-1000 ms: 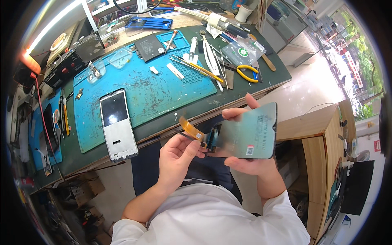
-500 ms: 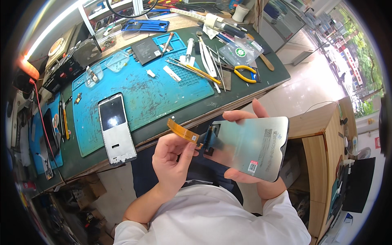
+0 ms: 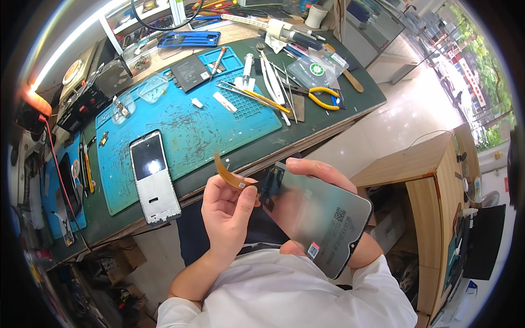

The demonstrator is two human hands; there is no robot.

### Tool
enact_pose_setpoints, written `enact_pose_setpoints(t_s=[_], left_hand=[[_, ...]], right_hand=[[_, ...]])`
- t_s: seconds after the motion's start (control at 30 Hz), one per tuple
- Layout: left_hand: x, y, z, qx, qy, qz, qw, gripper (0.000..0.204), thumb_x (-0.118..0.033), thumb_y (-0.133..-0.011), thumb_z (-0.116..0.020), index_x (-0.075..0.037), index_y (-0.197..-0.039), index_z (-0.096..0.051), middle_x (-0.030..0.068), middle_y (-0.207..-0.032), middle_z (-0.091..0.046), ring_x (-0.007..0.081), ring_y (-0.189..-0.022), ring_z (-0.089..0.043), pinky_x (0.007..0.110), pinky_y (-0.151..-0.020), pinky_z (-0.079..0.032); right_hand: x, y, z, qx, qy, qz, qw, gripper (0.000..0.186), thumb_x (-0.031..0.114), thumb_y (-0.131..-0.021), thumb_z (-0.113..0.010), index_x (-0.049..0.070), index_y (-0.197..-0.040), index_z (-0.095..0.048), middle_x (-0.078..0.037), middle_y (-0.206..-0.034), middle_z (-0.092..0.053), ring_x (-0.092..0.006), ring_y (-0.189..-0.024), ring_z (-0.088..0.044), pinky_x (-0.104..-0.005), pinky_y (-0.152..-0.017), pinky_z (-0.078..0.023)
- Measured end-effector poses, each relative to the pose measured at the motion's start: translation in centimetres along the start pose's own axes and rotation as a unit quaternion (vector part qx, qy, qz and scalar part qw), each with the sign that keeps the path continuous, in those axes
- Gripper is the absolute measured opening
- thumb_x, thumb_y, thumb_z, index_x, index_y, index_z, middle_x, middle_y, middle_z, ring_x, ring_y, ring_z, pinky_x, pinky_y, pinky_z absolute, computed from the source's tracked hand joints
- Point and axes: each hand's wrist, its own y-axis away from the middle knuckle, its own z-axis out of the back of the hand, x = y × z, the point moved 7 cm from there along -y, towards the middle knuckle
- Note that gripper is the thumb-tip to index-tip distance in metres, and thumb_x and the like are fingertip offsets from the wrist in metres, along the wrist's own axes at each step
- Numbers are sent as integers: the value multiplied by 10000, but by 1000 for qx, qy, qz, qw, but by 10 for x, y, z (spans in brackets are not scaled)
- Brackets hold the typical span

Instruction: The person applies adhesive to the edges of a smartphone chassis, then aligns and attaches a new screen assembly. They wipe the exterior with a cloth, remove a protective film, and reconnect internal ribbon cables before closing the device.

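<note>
My right hand (image 3: 322, 174) grips a phone screen (image 3: 314, 213) by its long edges, its silvery back facing up, with small printed codes and a notch at the lower right end. From the screen's other end runs an orange flex cable (image 3: 232, 177), which my left hand (image 3: 228, 210) pinches between thumb and fingers. The cable's free end curls upward. Both hands are held above my lap, in front of the bench edge. To the left, a phone frame (image 3: 155, 177) with a dark upper part and a silver lower part lies across the front edge of the blue mat.
The blue work mat (image 3: 186, 136) lies on a dark green bench. On it are a black battery (image 3: 189, 72), a syringe (image 3: 248, 68) and tweezers (image 3: 272, 76). Yellow-handled pliers (image 3: 322, 98) lie to the right. A wooden cabinet (image 3: 407, 156) stands at my right.
The screen has tilted, its notched end swinging down and toward me. My left hand keeps its pinch on the flex cable, which now curls more steeply.
</note>
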Motion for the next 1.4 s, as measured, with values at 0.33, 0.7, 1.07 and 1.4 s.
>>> enact_pose_setpoints(t_s=[0.33, 0.7, 1.07, 1.4], left_hand=[[-32, -15, -21, 41, 34, -109, 993, 783, -7, -987, -638, -97, -1580, -134, 234, -1308, -597, 206, -1158, -639, 287, -920, -550], [-3, -4, -25, 66, 195, 213, 955, 505, -63, -1031, -586, -25, -1510, -429, 51, -1204, -640, 96, -995, -638, 252, -857, -521], [0, 0, -24, 87, 387, 259, 881, 452, -166, -1039, -544, -65, -1469, -450, 159, -1408, -566, 239, -1256, -591, 415, -1054, -507], [-11, 14, -4, 29, 378, 278, 882, 483, -259, -1036, -319, -70, -1472, -408, 199, -1491, -492, 349, -1285, -564, 488, -1083, -489]], right_hand=[[12, 11, 4, -116, 73, 152, 979, 1115, 307, -652, -997, 184, -1496, -278, -207, -1443, -476, -407, -1387, -476, -524, -1138, -423], [-5, 15, -19, -85, 91, 177, 976, 1063, 268, -672, -988, 170, -1449, -270, -205, -1447, -425, -416, -1378, -479, -535, -1106, -474], [-3, 20, -29, -116, 186, 250, 943, 469, 95, -803, -842, 59, -1135, -514, -207, -1228, -611, -419, -1097, -676, -485, -906, -604], [13, 7, -52, 41, 317, 389, 864, 186, 111, -825, -742, 137, -997, -678, -68, -1012, -746, -268, -935, -712, -389, -851, -626]])
